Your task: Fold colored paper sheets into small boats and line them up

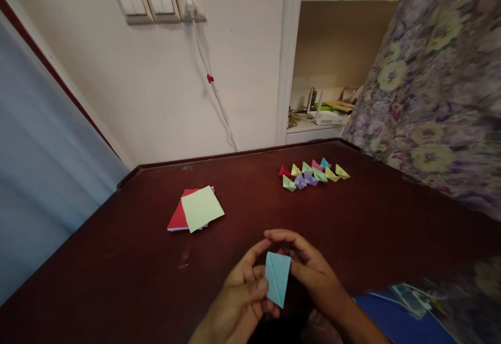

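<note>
A small piece of light blue folded paper with a diagonal crease is held up over the near side of the table. My left hand pinches its left edge, thumb in front and fingers behind. From the other side, my right hand grips the upper right edge, its thumb against the paper and its index finger arching over the top. The fingers behind the paper are partly hidden. Both index fingertips come close together above it.
On the dark red table lies a stack of coloured square paper, a pale green sheet on top. Several small folded paper boats stand in rows at the back right. A blue item lies at the lower right, beside a floral curtain.
</note>
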